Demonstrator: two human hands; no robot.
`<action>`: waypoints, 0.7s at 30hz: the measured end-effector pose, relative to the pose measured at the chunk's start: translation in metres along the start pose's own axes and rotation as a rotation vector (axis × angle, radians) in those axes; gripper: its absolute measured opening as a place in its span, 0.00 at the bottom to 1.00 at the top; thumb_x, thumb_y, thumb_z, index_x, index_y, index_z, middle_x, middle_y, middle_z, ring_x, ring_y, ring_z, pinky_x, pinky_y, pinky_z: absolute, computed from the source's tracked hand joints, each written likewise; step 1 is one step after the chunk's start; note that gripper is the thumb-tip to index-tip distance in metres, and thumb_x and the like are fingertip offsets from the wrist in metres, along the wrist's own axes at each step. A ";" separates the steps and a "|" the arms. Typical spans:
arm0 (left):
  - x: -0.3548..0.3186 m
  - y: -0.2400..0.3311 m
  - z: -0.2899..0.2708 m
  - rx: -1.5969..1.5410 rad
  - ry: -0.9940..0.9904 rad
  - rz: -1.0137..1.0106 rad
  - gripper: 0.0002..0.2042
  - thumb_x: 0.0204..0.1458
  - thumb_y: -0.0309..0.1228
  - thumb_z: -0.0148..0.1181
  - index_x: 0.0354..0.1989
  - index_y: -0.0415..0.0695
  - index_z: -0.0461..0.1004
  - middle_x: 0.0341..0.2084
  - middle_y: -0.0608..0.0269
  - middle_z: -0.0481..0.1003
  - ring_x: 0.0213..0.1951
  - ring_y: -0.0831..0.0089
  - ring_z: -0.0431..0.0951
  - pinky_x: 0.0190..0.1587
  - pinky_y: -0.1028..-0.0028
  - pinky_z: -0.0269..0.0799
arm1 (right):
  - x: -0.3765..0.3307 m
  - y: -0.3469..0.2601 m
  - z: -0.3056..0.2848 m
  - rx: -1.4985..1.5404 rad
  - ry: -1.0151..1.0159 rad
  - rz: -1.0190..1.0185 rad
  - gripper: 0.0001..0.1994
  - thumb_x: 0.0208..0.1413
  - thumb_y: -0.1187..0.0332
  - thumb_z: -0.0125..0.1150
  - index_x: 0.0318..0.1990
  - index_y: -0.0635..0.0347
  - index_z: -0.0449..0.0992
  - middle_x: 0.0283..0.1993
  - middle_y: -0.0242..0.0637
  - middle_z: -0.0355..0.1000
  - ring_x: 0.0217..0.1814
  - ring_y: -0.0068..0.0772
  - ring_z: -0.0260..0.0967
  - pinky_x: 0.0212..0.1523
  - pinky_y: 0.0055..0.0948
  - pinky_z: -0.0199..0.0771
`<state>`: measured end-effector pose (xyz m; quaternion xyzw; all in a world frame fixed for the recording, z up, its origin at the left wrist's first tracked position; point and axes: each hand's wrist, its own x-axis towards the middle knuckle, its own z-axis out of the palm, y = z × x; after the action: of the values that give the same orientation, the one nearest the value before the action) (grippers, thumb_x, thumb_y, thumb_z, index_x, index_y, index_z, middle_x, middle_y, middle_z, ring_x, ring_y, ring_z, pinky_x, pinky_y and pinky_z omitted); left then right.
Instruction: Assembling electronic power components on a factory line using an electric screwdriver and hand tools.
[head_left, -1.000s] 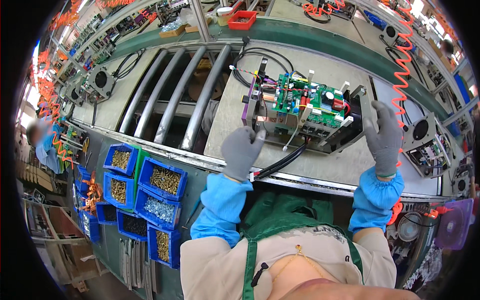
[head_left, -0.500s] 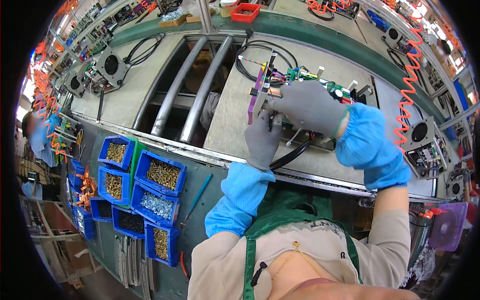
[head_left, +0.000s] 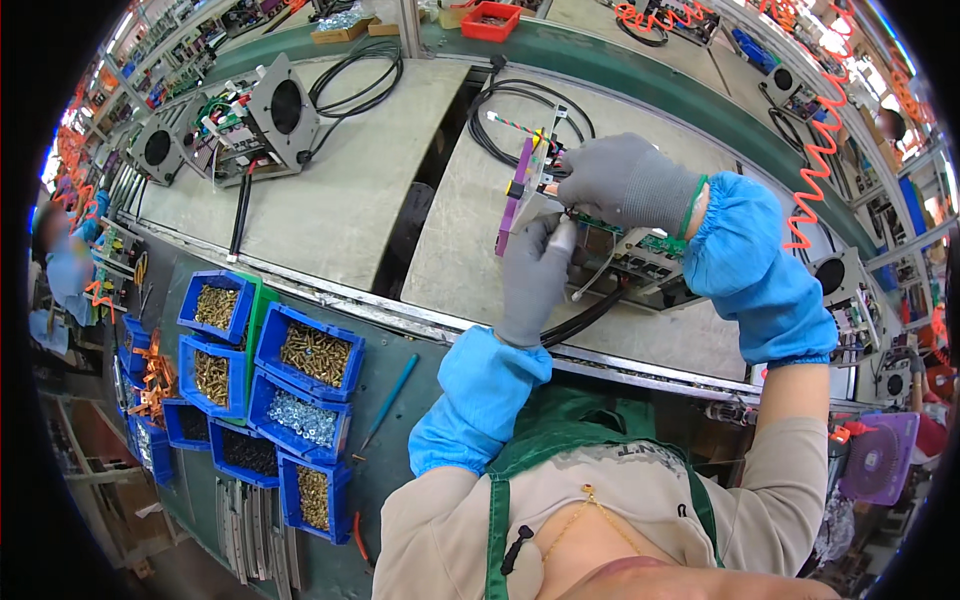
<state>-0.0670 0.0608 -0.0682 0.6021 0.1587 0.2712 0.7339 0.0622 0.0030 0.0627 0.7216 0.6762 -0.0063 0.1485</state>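
On a metal pallet [head_left: 450,230] lies an electronic assembly with a green circuit board [head_left: 660,243], loose wires and an upright purple strip [head_left: 514,205] at its left end. My left hand [head_left: 532,280], in a grey glove, reaches up to the near side of this end; its fingers are pinched together. My right hand [head_left: 632,183], gloved too, bends over the assembly from the right with its fingers closed beside the left fingertips. What either hand grips is hidden by the gloves. Thick black cables [head_left: 592,315] run out below the board, near my left wrist.
Blue bins [head_left: 310,352] of brass screws and other small fasteners stand at the left, with a teal-handled screwdriver [head_left: 390,405] beside them. Another pallet [head_left: 350,200] carries a unit with a fan plate [head_left: 285,108]. A red coiled hose [head_left: 818,160] hangs at right.
The left pallet with its fan unit has slid right, covering the rollers and leaving a narrow gap. My hands stay at the purple strip's end, shifted slightly; my right wrist has risen a little.
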 end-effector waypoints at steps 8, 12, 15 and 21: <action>-0.006 -0.008 0.029 -0.416 -0.095 -0.336 0.09 0.61 0.35 0.50 0.37 0.42 0.70 0.22 0.70 0.70 0.22 0.85 0.65 0.24 0.84 0.60 | -0.008 0.020 -0.006 0.612 -0.247 0.124 0.12 0.44 0.64 0.66 0.37 0.57 0.81 0.35 0.39 0.75 0.40 0.39 0.72 0.39 0.35 0.70; -0.010 -0.016 0.043 -0.456 -0.143 -0.317 0.10 0.62 0.37 0.50 0.39 0.43 0.70 0.22 0.70 0.70 0.22 0.85 0.66 0.24 0.84 0.61 | -0.032 0.030 0.004 0.520 -0.129 0.049 0.13 0.43 0.65 0.67 0.38 0.57 0.81 0.35 0.42 0.75 0.39 0.43 0.72 0.40 0.38 0.70; -0.015 -0.021 0.051 -0.453 -0.160 -0.285 0.11 0.62 0.38 0.49 0.38 0.43 0.70 0.22 0.70 0.70 0.22 0.84 0.66 0.24 0.84 0.61 | -0.040 0.027 0.009 0.532 -0.166 0.147 0.12 0.43 0.66 0.66 0.38 0.56 0.81 0.35 0.42 0.75 0.39 0.43 0.72 0.41 0.37 0.70; -0.015 -0.010 0.051 -0.369 -0.277 -0.406 0.15 0.60 0.43 0.50 0.39 0.42 0.71 0.23 0.70 0.71 0.23 0.85 0.68 0.25 0.84 0.61 | -0.055 0.043 0.013 0.627 -0.019 0.181 0.10 0.44 0.66 0.64 0.36 0.58 0.80 0.34 0.43 0.74 0.39 0.44 0.72 0.40 0.37 0.71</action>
<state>-0.0488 0.0098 -0.0677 0.4461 0.1223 0.0587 0.8846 0.1014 -0.0556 0.0709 0.7892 0.5731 -0.2078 -0.0744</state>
